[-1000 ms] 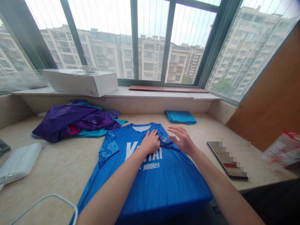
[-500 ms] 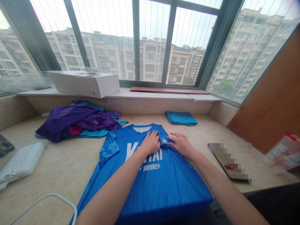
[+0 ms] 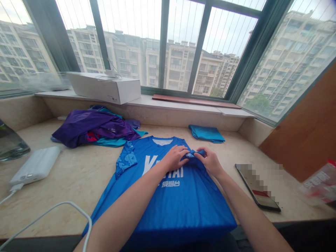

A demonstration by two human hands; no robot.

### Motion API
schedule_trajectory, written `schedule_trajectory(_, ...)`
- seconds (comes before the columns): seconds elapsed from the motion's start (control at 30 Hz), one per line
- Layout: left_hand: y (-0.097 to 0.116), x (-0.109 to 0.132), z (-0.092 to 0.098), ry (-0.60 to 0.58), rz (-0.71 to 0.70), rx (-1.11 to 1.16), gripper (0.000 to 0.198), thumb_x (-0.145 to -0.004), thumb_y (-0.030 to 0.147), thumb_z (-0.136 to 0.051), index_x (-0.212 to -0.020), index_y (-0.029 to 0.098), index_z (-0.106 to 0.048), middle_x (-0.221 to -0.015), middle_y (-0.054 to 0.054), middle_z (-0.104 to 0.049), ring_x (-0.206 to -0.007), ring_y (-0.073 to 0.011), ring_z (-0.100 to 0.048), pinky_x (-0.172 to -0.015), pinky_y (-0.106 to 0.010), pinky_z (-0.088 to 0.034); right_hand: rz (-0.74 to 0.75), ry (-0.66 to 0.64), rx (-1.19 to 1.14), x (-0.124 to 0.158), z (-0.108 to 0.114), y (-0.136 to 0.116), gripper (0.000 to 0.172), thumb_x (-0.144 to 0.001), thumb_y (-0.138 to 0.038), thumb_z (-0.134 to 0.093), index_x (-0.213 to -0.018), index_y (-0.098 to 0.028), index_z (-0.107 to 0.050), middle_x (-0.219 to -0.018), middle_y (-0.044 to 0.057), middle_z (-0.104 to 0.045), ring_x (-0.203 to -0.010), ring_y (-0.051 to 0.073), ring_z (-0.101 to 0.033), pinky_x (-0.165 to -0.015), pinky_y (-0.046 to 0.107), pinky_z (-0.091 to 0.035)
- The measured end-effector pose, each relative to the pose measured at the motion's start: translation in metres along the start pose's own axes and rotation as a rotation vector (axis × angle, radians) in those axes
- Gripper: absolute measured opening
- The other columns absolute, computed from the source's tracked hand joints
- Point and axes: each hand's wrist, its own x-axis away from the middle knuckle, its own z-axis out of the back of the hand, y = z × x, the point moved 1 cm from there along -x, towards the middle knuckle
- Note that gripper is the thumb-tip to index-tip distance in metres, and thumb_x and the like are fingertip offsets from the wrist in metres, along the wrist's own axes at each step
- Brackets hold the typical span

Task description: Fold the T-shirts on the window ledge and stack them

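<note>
"So, what has just changed?"

"Mostly the right hand [image 3: 209, 161]. A second ago it hovered, fingers apart, beside the sleeve [image 3: 201, 152] on the person's right. Now its thumb and forefinger are closed in a pinch on that sleeve, and the cloth is bunched and points outward."

"And the left hand [image 3: 175, 158]?"

"It lies on the chest of the shirt [image 3: 187, 203], fingertips at the inner part of the same sleeve. Its thumb stands a little apart from the fingers. I can't tell whether any cloth is caught between them."

"What does that mean for the work?"

"Both hands now seem to be busy with one sleeve, while the other sleeve [image 3: 127, 159] lies spread out, untouched."

"Where is the shirt, and which way does it point?"

"Front up on the counter [image 3: 68, 182]. Its collar [image 3: 162, 141] points away from the person, toward the window [image 3: 164, 45]; its long axis runs from there back to the hem, which drops over the near edge."
</note>
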Motion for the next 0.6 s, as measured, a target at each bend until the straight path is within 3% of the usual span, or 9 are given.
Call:
schedule_trajectory(0.13,-0.004,-0.002,0.001,0.046,0.084,-0.003,0.011,-0.096,0.026,-0.059,-0.104,0.021,-0.065,-0.111,-0.007,-0.072,-0.109,-0.0237,-0.065,-0.101,-0.038,-0.048,-0.067,0.034,-0.063,-0.001,0.011,0.002,0.057,-0.079,-0.067,-0.069,-0.107,-0.017,-0.071,-0.062,-0.002,-0.06,-0.055,0.017,-0.051,-0.053,0.028,-0.04)
schedule_trajectory(0.27,-0.007,-0.004,0.003,0.11,0.223,-0.036,0.007,-0.096,0.02,-0.056,-0.095,0.018,-0.062,-0.097,-0.008,-0.071,-0.093,-0.0235,-0.066,-0.086,-0.035,-0.051,-0.046,0.116,0.078,-0.001,0.024,0.001,0.057,-0.083,-0.07,-0.062,-0.103,-0.018,-0.074,-0.058,-0.002,-0.056,-0.055,0.017,-0.051,-0.056,0.028,-0.041)
schedule_trajectory(0.37,-0.009,-0.004,0.005,0.15,0.317,-0.066,0.009,-0.098,0.021,-0.053,-0.094,0.018,-0.061,-0.096,-0.008,-0.07,-0.092,-0.0248,-0.065,-0.085,-0.036,-0.05,-0.066,0.225,0.165,0.0,0.03,-0.001,0.054,-0.087,-0.068,-0.059,-0.098,-0.019,-0.075,-0.059,0.0,-0.06,-0.054,0.018,-0.054,-0.057,0.03,-0.043)
schedule_trajectory(0.43,-0.01,-0.003,0.004,0.163,0.367,-0.084,0.01,-0.099,0.023,-0.052,-0.095,0.018,-0.061,-0.097,-0.009,-0.07,-0.094,-0.0258,-0.065,-0.086,-0.037,-0.05,-0.021,0.276,0.187,0.002,0.032,-0.005,0.048,-0.091,-0.063,-0.056,-0.099,-0.02,-0.074,-0.071,0.004,-0.069,-0.061,0.02,-0.061,-0.063,0.032,-0.048)
schedule_trajectory(0.5,-0.012,-0.002,0.003,0.16,0.399,-0.098,0.008,-0.098,0.023,-0.054,-0.099,0.018,-0.061,-0.1,-0.009,-0.07,-0.097,-0.0263,-0.065,-0.087,-0.037,-0.05,0.135,0.236,0.158,0.006,0.031,-0.011,0.039,-0.096,-0.055,-0.054,-0.101,-0.021,-0.073,-0.09,0.008,-0.075,-0.078,0.024,-0.068,-0.077,0.037,-0.053)
schedule_trajectory(0.6,-0.014,-0.001,0.001,0.143,0.426,-0.115,0.014,-0.094,0.019,-0.058,-0.108,0.018,-0.061,-0.108,-0.01,-0.07,-0.103,-0.0266,-0.065,-0.091,-0.037,-0.049,0.416,-0.031,0.05,0.015,0.025,-0.022,0.026,-0.099,-0.043,-0.055,-0.109,-0.024,-0.07,-0.107,0.008,-0.076,-0.101,0.025,-0.07,-0.094,0.041,-0.053)
